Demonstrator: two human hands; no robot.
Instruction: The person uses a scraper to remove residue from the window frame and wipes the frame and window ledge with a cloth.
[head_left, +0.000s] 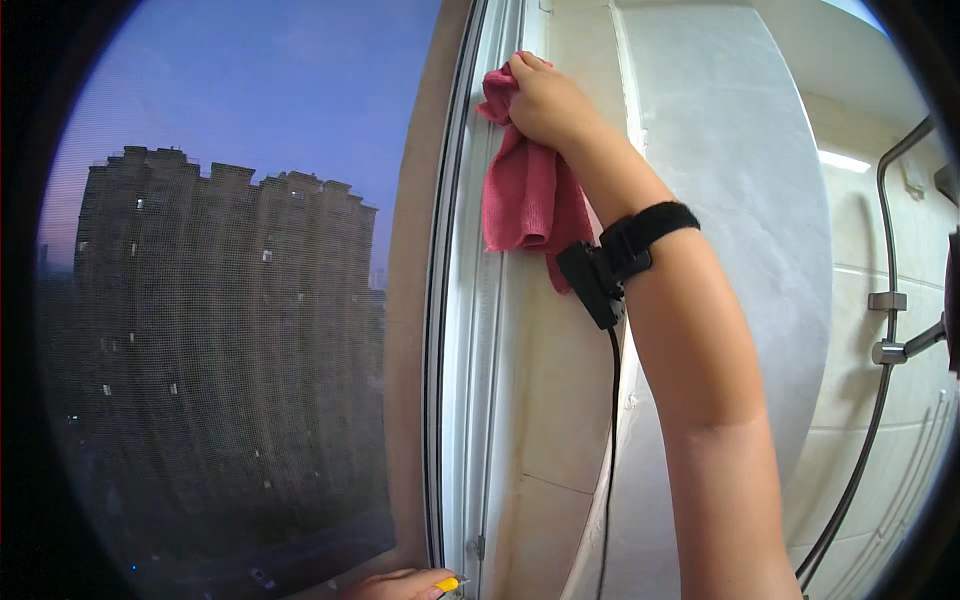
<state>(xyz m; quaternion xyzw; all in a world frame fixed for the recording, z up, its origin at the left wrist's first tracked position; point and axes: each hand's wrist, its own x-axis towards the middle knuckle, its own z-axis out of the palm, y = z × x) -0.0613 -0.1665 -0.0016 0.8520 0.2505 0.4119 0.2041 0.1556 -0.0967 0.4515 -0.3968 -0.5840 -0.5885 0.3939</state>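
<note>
High on the white window frame (469, 315), my right hand (551, 101) grips a pink-red cloth (525, 191). The cloth is bunched at the fingers, against or very near the frame, and its lower part hangs down loose. Low in the picture, at the foot of the frame, my left hand (401, 585) is only partly in view. It holds a small yellow-handled tool (447, 584) with a short metal tip, perhaps a knife or scraper; most of the tool is hidden.
A black device (592, 281) is strapped to my right forearm, its cable (616, 420) hanging down. Left is a mesh window screen (225, 90) with a tall building (225, 300) beyond. A grey-white panel (720, 225) and a shower hose (883, 397) stand to the right.
</note>
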